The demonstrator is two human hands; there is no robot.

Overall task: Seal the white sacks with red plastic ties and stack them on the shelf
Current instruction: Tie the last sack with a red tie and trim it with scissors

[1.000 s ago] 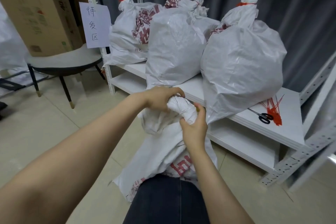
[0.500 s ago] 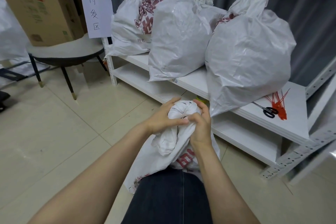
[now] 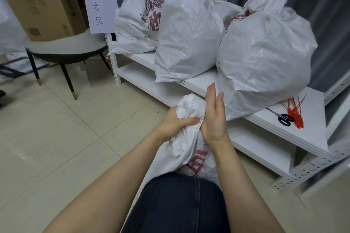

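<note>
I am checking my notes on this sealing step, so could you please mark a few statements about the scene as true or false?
1. The left hand grips the gathered neck of the unsealed sack. True.
2. The right hand pinches a red tie. False: its fingers are straight and hold nothing; the red ties lie on the shelf.
3. The scissors lie on the floor. False: they lie on the shelf beside the red ties.
4. The rightmost sack on the shelf is tied in red at its neck. True.
</note>
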